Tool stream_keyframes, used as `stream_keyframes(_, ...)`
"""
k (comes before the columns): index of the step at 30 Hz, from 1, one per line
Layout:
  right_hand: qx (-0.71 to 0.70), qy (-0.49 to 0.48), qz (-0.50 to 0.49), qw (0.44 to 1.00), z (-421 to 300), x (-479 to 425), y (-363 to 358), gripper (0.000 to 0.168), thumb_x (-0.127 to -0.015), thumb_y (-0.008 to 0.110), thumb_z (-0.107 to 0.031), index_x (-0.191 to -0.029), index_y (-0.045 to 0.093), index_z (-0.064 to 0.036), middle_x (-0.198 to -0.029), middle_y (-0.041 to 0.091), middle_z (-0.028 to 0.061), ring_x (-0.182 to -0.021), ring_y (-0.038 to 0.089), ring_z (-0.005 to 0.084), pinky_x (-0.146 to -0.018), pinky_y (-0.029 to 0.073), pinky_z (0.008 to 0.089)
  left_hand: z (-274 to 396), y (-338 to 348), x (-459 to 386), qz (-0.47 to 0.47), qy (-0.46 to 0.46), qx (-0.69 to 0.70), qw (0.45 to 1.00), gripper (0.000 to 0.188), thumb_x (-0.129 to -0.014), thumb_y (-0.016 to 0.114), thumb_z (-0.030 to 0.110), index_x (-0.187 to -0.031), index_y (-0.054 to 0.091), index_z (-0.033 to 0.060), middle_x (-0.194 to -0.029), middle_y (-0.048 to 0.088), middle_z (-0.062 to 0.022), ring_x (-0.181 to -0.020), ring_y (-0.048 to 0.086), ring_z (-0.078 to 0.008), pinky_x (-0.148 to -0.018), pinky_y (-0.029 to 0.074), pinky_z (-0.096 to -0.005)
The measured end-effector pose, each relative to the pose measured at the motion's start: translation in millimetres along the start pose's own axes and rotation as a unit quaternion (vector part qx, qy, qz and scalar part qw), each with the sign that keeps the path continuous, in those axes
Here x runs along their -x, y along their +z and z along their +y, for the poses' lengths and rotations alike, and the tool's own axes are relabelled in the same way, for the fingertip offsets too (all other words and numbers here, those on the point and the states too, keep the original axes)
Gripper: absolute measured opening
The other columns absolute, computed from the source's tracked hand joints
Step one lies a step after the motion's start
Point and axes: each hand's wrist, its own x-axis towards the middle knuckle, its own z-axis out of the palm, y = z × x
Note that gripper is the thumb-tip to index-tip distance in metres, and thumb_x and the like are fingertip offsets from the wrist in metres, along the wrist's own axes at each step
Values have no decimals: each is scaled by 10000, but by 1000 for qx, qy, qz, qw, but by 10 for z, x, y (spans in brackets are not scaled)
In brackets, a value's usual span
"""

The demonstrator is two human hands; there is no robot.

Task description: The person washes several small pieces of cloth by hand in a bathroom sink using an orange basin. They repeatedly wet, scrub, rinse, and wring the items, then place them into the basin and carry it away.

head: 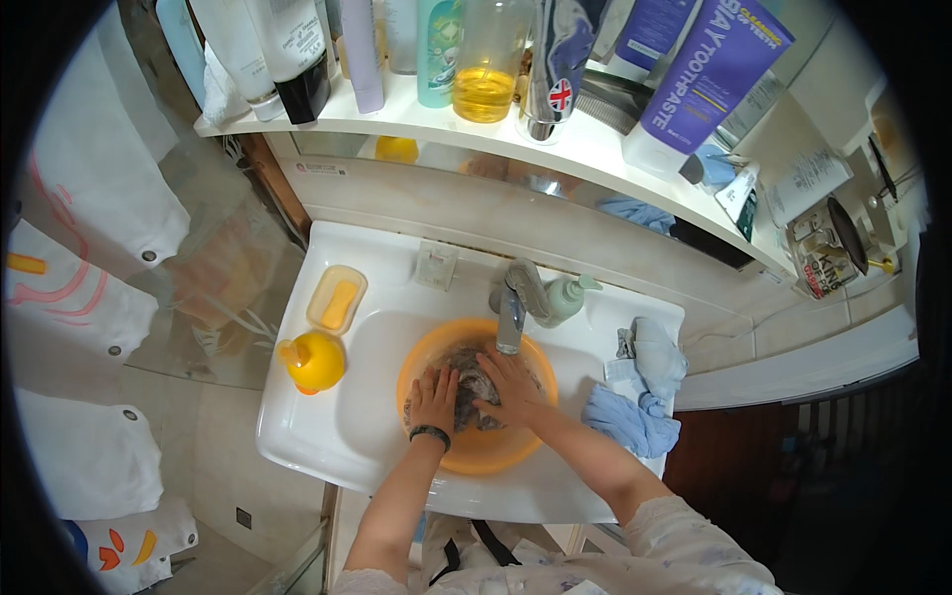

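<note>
An orange plastic basin [494, 455] sits in the white washbasin [372, 401], partly beneath the faucet. Wet, dark grey fabric [476, 387] lies inside it, with water around it. My left hand [433, 400], a dark band on its wrist, rests palm down on the fabric's left side. Spread fingers of my right hand [513, 388] press on the right side of the fabric, just under the spout of the metal faucet [511, 320]. Neither hand is closed around anything. Both hands hide part of the fabric.
Left on the washbasin are a soap dish [358, 277] with yellow soap [340, 303] and a yellow duck-shaped bottle [320, 362]. A green pump bottle [565, 299] stands behind the faucet. Blue cloths [632, 420] lie right. A crowded shelf [416, 123] overhangs the back; a shower curtain [97, 186] hangs left.
</note>
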Motion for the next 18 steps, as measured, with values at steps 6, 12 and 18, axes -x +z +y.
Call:
stream_keyframes(6, 57, 54, -133, 988, 212, -241, 410, 898, -675, 617, -479, -1380, 190, -122, -1425, 176, 143, -1329, 115, 307, -1071, 123, 446, 54, -137, -306, -223, 34, 23, 974, 834, -811, 551, 368, -1412, 14, 156, -1472, -43, -32, -1350, -21, -272, -1067, -3, -502)
stream_keyframes(12, 70, 43, -117, 990, 429, -267, 767, 933, -651, 607, -528, -1368, 210, -83, -1423, 142, 158, -1329, 65, 328, -1074, 105, 463, 92, 32, -470, -272, 8, 114, 955, 804, -818, 525, 347, -1410, 20, 142, -1468, -67, -42, -1348, -36, -273, -1077, 7, -467)
stream_keyframes(18, 133, 72, -175, 973, 193, -365, 630, 905, -646, 643, -472, -1355, 240, -80, -1412, 159, 160, -1312, 79, 371, -1070, 126, 467, 141, 342, -689, -242, -78, 187, 949, 833, -784, 584, 288, -1401, 49, 121, -1463, 10, -51, -1346, 19, -272, -1088, 74, -419)
